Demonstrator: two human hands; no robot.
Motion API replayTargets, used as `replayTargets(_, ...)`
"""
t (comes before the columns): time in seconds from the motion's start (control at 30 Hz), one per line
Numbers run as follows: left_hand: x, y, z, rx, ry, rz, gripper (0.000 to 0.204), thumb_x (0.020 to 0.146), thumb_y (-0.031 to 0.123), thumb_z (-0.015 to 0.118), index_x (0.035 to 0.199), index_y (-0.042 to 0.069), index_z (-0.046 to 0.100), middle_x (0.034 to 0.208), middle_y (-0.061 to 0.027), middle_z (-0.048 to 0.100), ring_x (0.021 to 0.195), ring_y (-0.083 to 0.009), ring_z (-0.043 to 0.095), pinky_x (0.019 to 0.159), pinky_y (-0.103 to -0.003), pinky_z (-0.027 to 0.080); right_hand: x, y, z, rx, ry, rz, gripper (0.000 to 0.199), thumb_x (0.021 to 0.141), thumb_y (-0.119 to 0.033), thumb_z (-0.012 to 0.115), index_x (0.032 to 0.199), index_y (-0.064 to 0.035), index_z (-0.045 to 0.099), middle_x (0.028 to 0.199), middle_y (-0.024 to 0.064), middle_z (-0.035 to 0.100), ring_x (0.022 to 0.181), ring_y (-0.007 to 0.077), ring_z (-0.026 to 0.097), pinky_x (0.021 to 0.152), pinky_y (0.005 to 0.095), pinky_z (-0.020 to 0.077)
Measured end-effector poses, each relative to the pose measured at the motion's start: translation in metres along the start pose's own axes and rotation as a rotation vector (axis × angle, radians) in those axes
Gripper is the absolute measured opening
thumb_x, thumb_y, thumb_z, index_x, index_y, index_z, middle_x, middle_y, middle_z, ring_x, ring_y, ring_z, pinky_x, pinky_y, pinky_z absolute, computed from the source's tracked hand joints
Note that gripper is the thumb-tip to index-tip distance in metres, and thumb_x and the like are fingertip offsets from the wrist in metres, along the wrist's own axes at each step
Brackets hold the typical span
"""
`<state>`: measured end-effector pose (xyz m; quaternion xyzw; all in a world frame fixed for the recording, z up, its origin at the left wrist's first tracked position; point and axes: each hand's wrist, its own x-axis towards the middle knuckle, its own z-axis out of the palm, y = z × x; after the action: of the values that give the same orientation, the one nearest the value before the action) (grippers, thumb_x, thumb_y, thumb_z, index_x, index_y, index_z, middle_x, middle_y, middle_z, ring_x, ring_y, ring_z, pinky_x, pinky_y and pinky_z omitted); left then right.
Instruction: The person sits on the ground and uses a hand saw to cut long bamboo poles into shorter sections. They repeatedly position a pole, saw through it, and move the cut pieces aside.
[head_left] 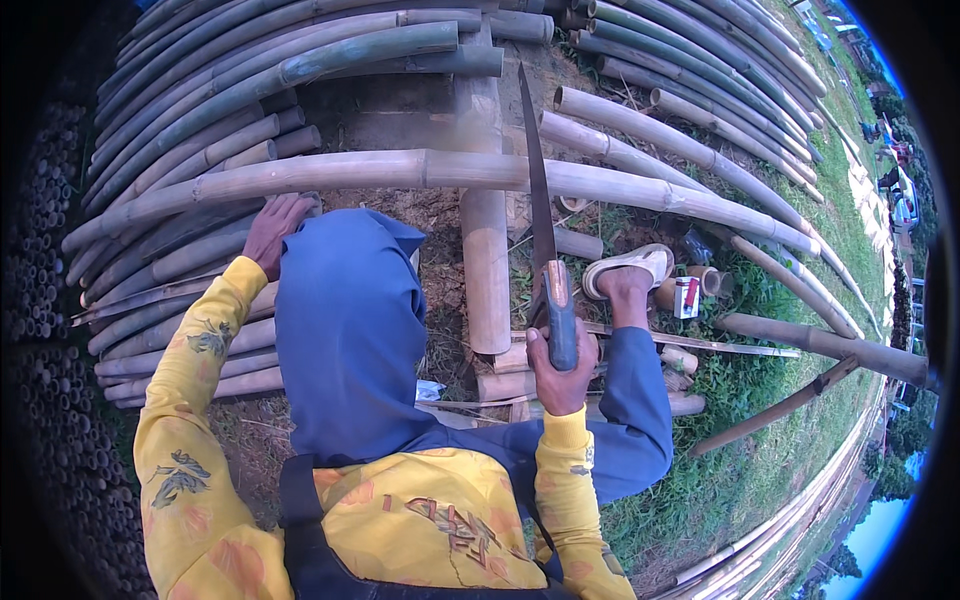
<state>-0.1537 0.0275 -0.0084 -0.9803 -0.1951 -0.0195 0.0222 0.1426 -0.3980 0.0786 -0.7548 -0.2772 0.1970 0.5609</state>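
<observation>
A long, pale bamboo pole [350, 172] lies crosswise in front of me over a thick bamboo support [486, 265]. My right hand [563, 368] is closed around the dark handle of a hand saw [539, 190]. The saw's long blade points away from me and crosses the pole just right of the support. Whether its teeth are in the bamboo, I cannot tell. My left hand [277, 232] has its fingers bent over the end of a shorter bamboo pole, just below the long one; my fingertips are partly hidden.
Stacked bamboo poles [200, 255] fill the left side, and more poles [690, 60] lie at the far right. My right foot in a pale sandal [630, 268] is near a red-and-white box [686, 297]. Short bamboo offcuts [505, 386] lie before me. Grass stretches along the right.
</observation>
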Motion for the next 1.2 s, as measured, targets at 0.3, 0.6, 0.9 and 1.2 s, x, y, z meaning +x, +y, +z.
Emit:
replayTargets(0.3, 0.161, 0.074, -0.009, -0.139, -0.13, -0.173, 0.075, 0.066, 0.038, 0.09, 0.126, 0.008, 0.056, 0.12, -0.0154, 0.065, 0.117, -0.0349, 0.064, 0.1, -0.046, 0.052, 0.002, -0.009, 0.011, -0.077, -0.018, -0.028, 0.021, 0.093, -0.006, 0.075, 0.11, 0.0002, 0.065, 0.077, 0.0054, 0.064, 0.067, 0.0116, 0.057, 0.066, 0.0293, 0.0496)
replayTargets(0.6, 0.168, 0.08, -0.009, -0.124, -0.12, -0.174, 0.054, 0.067, 0.029, 0.085, 0.11, 0.01, 0.06, 0.106, -0.0147, 0.069, 0.103, -0.0377, 0.068, 0.092, -0.049, 0.053, 0.001, -0.005, 0.01, -0.014, -0.018, -0.002, 0.019, 0.092, -0.009, 0.076, 0.102, -0.0005, 0.063, 0.072, 0.0081, 0.06, 0.064, 0.0117, 0.054, 0.063, 0.031, 0.0482)
replayTargets(0.9, 0.163, 0.082, -0.079, -0.027, -0.105, -0.162, 0.053, 0.067, 0.028, 0.085, 0.11, 0.01, 0.061, 0.105, -0.0145, 0.071, 0.105, -0.0361, 0.068, 0.092, -0.047, 0.051, -0.014, -0.038, -0.008, -0.025, 0.004, -0.079, 0.016, 0.093, -0.005, 0.073, 0.104, 0.0005, 0.063, 0.078, -0.0019, 0.056, 0.07, 0.0056, 0.05, 0.064, 0.0255, 0.0441)
replayTargets(1.2, 0.183, 0.07, -0.103, 0.002, -0.059, -0.145, 0.038, 0.089, 0.038, 0.07, 0.11, 0.007, 0.061, 0.107, -0.0181, 0.072, 0.104, -0.0373, 0.07, 0.093, -0.048, 0.052, -0.002, -0.048, -0.01, 0.075, 0.052, -0.14, 0.014, 0.094, -0.005, 0.073, 0.097, -0.0014, 0.06, 0.073, -0.0042, 0.054, 0.063, 0.0043, 0.048, 0.057, 0.0244, 0.0418)
